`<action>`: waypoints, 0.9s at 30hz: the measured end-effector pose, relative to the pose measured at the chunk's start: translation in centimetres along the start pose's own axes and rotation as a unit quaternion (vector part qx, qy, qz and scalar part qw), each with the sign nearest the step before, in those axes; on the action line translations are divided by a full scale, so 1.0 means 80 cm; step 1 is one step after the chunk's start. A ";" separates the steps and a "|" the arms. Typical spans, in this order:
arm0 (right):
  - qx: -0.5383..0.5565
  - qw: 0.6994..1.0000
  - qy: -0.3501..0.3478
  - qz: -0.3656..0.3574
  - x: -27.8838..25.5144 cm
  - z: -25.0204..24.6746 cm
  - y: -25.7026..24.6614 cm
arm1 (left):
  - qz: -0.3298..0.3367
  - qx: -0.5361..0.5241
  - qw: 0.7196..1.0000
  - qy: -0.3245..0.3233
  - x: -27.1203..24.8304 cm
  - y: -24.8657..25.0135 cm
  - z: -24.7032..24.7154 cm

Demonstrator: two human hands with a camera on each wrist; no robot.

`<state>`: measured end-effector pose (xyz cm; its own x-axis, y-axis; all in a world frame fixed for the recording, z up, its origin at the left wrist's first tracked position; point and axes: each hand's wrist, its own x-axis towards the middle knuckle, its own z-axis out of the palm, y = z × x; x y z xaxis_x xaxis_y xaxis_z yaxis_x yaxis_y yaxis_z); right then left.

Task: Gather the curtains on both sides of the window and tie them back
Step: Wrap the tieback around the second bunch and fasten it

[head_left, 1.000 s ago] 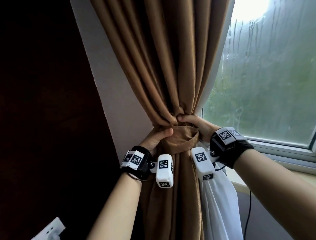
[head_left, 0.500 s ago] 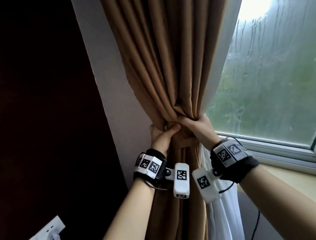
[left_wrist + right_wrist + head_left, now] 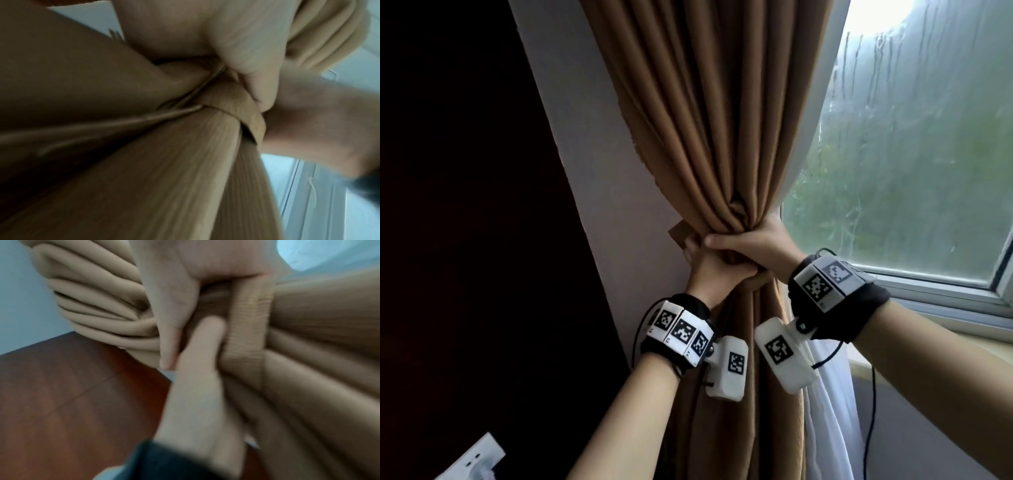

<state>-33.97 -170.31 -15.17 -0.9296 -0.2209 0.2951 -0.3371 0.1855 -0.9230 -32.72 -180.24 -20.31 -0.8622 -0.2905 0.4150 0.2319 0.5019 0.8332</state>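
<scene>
A brown curtain (image 3: pixel 709 137) hangs in gathered folds at the left side of the window (image 3: pixel 911 171). A matching brown tieback band (image 3: pixel 246 331) wraps the bunch at its narrowest point; one end of it (image 3: pixel 681 230) sticks out to the left. My left hand (image 3: pixel 714 270) grips the bunch and band from the left, its fingers curled round them. My right hand (image 3: pixel 750 243) grips the gathered curtain just above, its fingers wrapped over the front. In the left wrist view the band (image 3: pixel 236 105) crosses under my thumb. A white sheer curtain (image 3: pixel 828 411) hangs behind the brown one.
A dark wooden panel (image 3: pixel 465 205) fills the left. A pale wall strip (image 3: pixel 599 205) lies between it and the curtain. The window sill (image 3: pixel 941 308) runs at the right. A white wall socket (image 3: pixel 472 460) sits at lower left. A black cable (image 3: pixel 869 411) hangs from my right wrist.
Both hands have risen with the gathered curtain and closed in on each other. The broad loop of the band seen a second ago is now hidden under my hands.
</scene>
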 end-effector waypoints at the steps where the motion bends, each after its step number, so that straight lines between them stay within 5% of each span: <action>1: -0.016 1.000 0.002 0.002 -0.002 0.007 -0.001 | -0.009 0.008 0.999 -0.032 0.003 -0.002 -0.001; 4: -0.055 0.997 0.046 -0.013 0.001 0.020 0.003 | -0.016 0.007 0.998 -0.068 0.004 0.004 -0.003; 7: -0.076 0.995 0.065 -0.011 -0.003 0.013 -0.003 | -0.018 0.061 0.998 -0.030 0.000 0.007 0.005; 9: -0.092 0.992 0.081 -0.006 -0.004 0.007 -0.002 | -0.039 -0.083 0.995 -0.024 -0.011 0.011 0.000; 11: -0.091 0.991 0.098 -0.004 -0.003 0.003 -0.002 | -0.053 -0.278 0.958 -0.034 -0.018 0.013 -0.011; 14: -0.092 0.989 0.114 0.003 -0.001 -0.001 -0.001 | -0.099 -0.506 0.857 -0.023 -0.018 0.017 -0.024; 16: -0.094 0.989 0.115 0.006 0.000 -0.001 -0.001 | -0.157 -0.489 0.857 0.039 -0.004 0.014 -0.033; 20: -0.080 0.991 0.107 0.019 0.002 -0.003 -0.001 | -0.226 -0.513 0.827 -0.044 0.010 0.028 -0.055; 23: -0.079 0.991 0.105 0.024 0.003 -0.004 0.000 | -0.247 -0.438 0.863 -0.045 0.021 0.034 -0.064; 27: -0.081 0.991 0.105 0.027 0.005 -0.009 0.001 | -0.303 -0.500 0.809 -0.065 0.029 0.023 -0.058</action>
<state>-34.52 -169.68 -14.94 -0.9516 -0.0055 0.3073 -0.2900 0.3466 -0.8921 -32.20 -183.77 -16.16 -0.9790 -0.1166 -0.1673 -0.0578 -0.6281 0.7760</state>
